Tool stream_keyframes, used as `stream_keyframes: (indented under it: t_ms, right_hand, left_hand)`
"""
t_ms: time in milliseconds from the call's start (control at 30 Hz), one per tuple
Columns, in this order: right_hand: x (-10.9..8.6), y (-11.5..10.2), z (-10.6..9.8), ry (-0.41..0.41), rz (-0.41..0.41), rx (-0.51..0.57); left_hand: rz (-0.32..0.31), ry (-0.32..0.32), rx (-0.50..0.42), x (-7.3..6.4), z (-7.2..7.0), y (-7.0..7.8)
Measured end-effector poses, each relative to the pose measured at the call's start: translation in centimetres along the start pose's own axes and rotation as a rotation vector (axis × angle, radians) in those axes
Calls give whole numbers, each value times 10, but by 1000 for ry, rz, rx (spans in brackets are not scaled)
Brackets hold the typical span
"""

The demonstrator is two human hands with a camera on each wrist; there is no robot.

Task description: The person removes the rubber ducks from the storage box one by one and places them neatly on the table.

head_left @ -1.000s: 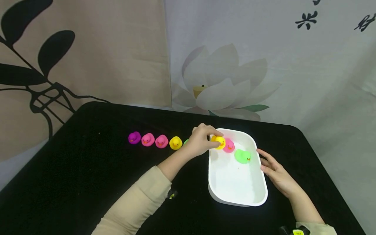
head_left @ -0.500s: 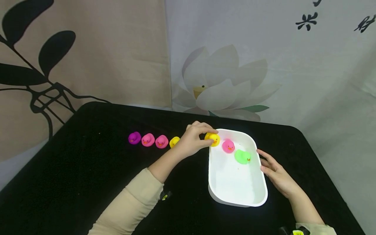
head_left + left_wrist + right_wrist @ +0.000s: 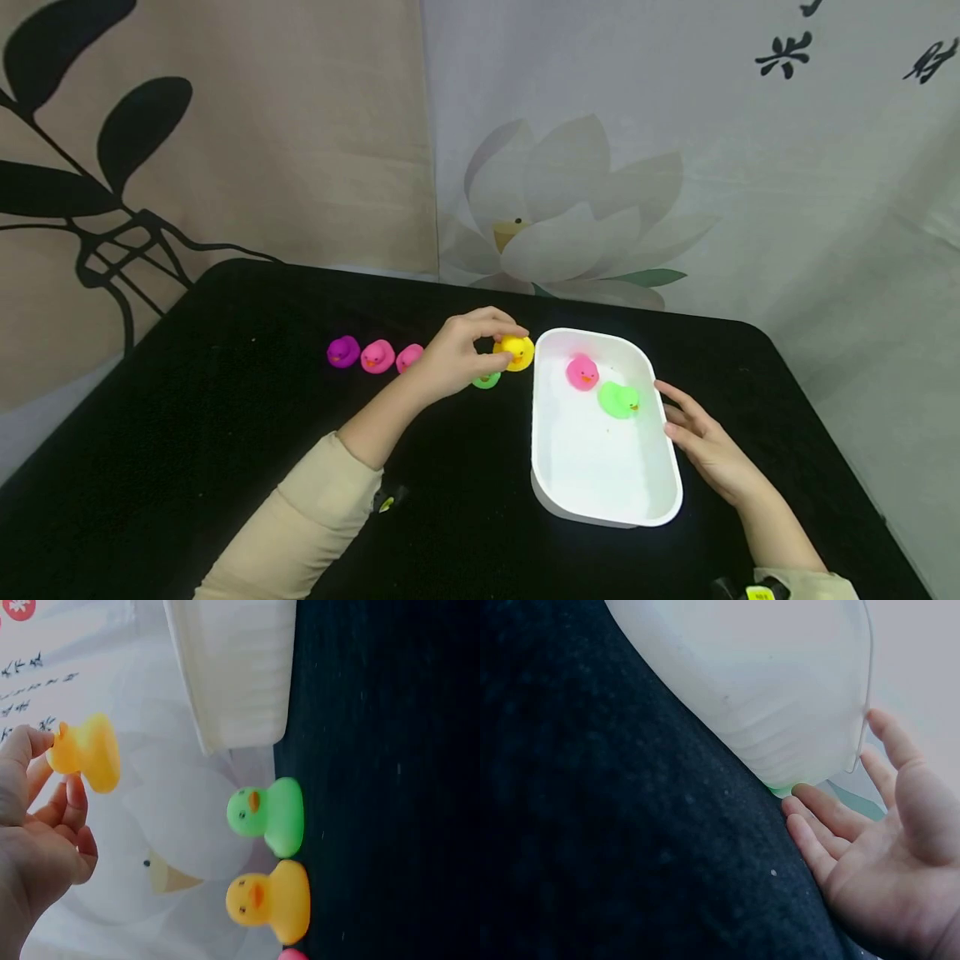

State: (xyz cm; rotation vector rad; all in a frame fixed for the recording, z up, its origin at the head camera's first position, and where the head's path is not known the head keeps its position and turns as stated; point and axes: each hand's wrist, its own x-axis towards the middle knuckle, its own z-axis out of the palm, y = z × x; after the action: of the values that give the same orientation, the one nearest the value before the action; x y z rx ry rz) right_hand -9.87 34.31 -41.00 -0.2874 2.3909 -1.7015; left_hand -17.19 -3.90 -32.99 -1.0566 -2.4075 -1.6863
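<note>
Yellow duck (image 3: 522, 353) above the tabletop (image 3: 225, 433), beside the tray's (image 3: 600, 475) far-left corner.
Left hand (image 3: 453, 354) pinches its head; right hand's (image 3: 705, 437) extended fingers touch the tray. Likely light, soft; grip the head gently.

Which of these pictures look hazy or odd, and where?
Right wrist view: haziest, the white tray washed out; left wrist view: turned sideways, the held yellow duck bright against the pale backdrop; head view: clearer and upright, though the black table shows little texture.
</note>
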Motion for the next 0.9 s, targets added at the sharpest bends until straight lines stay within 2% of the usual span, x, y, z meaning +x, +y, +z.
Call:
stream_keyframes:
  t_ms: [367,567,900]
  right_hand:
    - [0,1,-1,-2,8,6]
    - [1,0,0,1,21,14]
    - [0,0,0,7,18,6]
  left_hand:
    - [5,-7,37,-17,-27,3]
    - [7,-36,54,-26,-42,3]
    - [-43,-66,125,-46,-69,2]
